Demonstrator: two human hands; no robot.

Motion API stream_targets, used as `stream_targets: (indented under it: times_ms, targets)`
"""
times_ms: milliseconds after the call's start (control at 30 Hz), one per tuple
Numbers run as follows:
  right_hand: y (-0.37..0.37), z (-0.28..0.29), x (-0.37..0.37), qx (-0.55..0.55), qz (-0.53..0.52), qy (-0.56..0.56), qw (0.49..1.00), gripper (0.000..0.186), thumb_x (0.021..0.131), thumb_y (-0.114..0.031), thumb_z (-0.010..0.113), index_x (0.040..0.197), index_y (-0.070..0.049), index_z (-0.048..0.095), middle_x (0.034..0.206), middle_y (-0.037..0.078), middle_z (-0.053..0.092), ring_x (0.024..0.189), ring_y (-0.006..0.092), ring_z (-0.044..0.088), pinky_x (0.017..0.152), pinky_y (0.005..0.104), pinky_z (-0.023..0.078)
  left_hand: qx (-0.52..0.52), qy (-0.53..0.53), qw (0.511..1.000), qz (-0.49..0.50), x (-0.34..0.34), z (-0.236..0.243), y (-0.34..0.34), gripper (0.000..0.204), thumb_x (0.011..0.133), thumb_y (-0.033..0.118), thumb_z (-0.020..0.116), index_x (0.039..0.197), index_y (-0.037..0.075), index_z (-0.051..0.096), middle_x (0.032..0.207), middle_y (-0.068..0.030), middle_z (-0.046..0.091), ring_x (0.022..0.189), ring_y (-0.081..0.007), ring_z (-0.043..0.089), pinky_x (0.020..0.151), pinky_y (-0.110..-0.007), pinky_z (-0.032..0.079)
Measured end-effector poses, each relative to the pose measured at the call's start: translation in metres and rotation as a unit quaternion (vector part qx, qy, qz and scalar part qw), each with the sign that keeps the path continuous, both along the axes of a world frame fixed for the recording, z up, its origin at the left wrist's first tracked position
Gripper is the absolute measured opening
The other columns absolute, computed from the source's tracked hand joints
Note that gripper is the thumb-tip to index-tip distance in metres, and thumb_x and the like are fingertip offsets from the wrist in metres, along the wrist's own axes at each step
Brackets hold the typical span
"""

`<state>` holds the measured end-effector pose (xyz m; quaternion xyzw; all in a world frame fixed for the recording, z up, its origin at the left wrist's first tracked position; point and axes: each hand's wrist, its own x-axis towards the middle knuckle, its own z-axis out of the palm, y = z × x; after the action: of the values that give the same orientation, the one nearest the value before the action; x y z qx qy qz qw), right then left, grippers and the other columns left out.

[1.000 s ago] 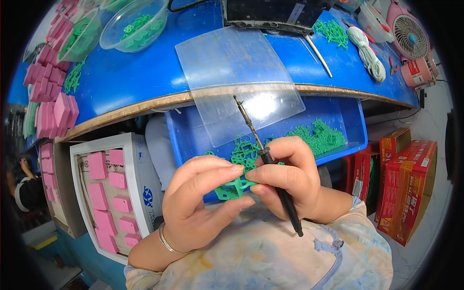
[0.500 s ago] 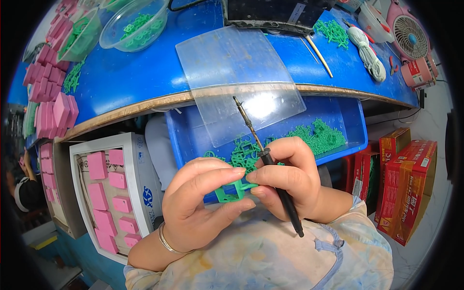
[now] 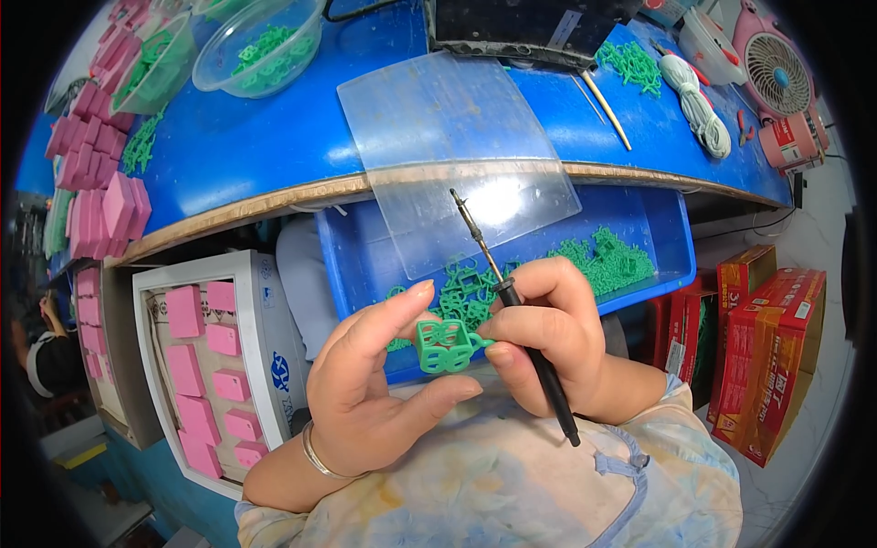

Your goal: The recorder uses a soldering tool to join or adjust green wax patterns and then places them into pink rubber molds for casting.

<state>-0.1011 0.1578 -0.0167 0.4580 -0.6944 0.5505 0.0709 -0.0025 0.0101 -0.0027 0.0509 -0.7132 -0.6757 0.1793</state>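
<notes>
Table: my blue table (image 3: pixel 274 151) curves across the top, its pale wooden edge facing me, so everything on it sits within reach above my lap.
Blue bin: the blue bin (image 3: pixel 365 265) hangs just under the table edge, holding a heap of loose green plastic pieces (image 3: pixel 603 260) right behind my hands.
Clear sheet: a clear plastic sheet (image 3: pixel 448 146) lies on the table and overhangs its edge above the bin.
White box: the white box (image 3: pixel 265 338) at my left knee stands open, with pink blocks (image 3: pixel 196 361) in rows.
Red cartons: red cartons (image 3: pixel 772 338) are stacked on the pale floor to my right.
Left hand: my left hand (image 3: pixel 365 393) is half open, thumb and fingertips pinching the green piece (image 3: pixel 443 345) in front of my chest.
Right hand: my right hand (image 3: pixel 548 333) is curled round a thin black tool (image 3: pixel 521 324), held like a pen with its metal tip pointing up and away; the fingertips also touch the green piece, steadying it.
Small things: a clear bowl (image 3: pixel 265 50) of green bits and a pink fan (image 3: pixel 776 78) sit at the table's far side.
</notes>
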Motion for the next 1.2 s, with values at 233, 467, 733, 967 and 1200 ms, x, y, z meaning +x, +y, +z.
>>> stream_targets:
  times_ms: [233,467,733,967,1200]
  targets:
    - [0.005,0.005,-0.007,-0.02,-0.01,0.004,1.0,0.034,0.075,-0.025,0.065,0.099,-0.001,0.06,0.082,0.011,0.05,0.057,0.0183,0.049,0.048,0.0284,0.04,-0.195,0.101,0.973,0.074,-0.019,-0.007,-0.036,0.037,0.069,-0.002,0.07,0.103,-0.005,0.056,0.096,-0.0135,0.059,0.085,-0.0221,0.057,0.075,-0.03,0.046]
    - [0.041,-0.012,-0.013,-0.2,-0.09,-0.006,0.976,0.03,0.084,-0.025,0.051,0.1,0.0,0.043,0.079,0.01,0.043,0.067,0.0164,0.04,0.06,0.0277,0.034,-0.392,0.04,0.879,0.268,-0.109,0.069,-0.146,0.038,0.086,0.008,0.056,0.123,0.002,0.048,0.105,-0.0099,0.058,0.093,-0.0146,0.056,0.082,-0.028,0.044]
    - [0.165,0.025,-0.083,-0.114,-0.451,0.004,0.885,0.009,0.086,-0.002,0.054,0.094,0.001,0.053,0.086,0.003,0.053,0.072,0.0053,0.047,0.064,0.0181,0.039,-0.481,0.013,0.846,0.23,-0.1,0.043,-0.144,0.039,0.083,0.01,0.059,0.12,0.003,0.05,0.115,-0.0112,0.053,0.105,-0.0219,0.051,0.087,-0.033,0.039]
    - [0.256,0.039,-0.144,-0.159,-0.465,-0.071,0.868,0.019,0.092,-0.016,0.048,0.096,0.0,0.057,0.083,0.008,0.06,0.064,0.0085,0.056,0.059,0.0206,0.042,-0.226,-0.092,0.943,0.225,-0.078,0.004,-0.187,0.045,0.088,0.015,0.054,0.129,0.007,0.037,0.106,-0.0081,0.052,0.087,-0.0123,0.052,0.067,-0.022,0.043]
    - [0.294,0.042,-0.193,0.237,-0.473,0.253,0.81,0.013,0.075,-0.006,0.062,0.088,-0.007,0.058,0.087,0.01,0.058,0.08,0.0301,0.057,0.068,0.0356,0.047,-0.021,-0.132,0.957,0.257,-0.101,0.003,-0.193,0.054,0.088,0.035,0.056,0.129,0.006,0.036,0.106,-0.0098,0.053,0.076,-0.0134,0.056,0.055,-0.021,0.045]
